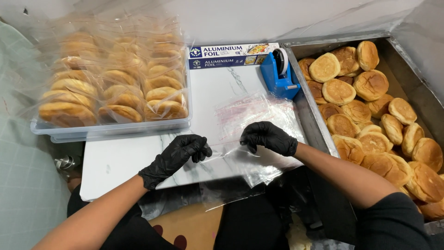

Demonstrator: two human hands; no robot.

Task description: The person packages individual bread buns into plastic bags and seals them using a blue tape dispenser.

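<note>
opening a clear plastic bag (240, 153) on the tabletop (120, 159)
my left hand (178, 155) and right hand (268, 137) each pinch its thin, slippery top edge; likely light, floppy.

Your left hand (178, 155) and right hand (268, 137), both black-gloved, sit close together, fingers (202, 149) curled in a pinch, bare forearms angling inward from below.

black gloves on left hand (178, 155) and right hand (268, 137), clear bag (240, 134) with faint red print, white grey-veined board (138, 157), blue tape dispenser (280, 74), golden-brown buns (370, 115), grey metal tray (309, 111), navy and white foil box (229, 55)
</note>
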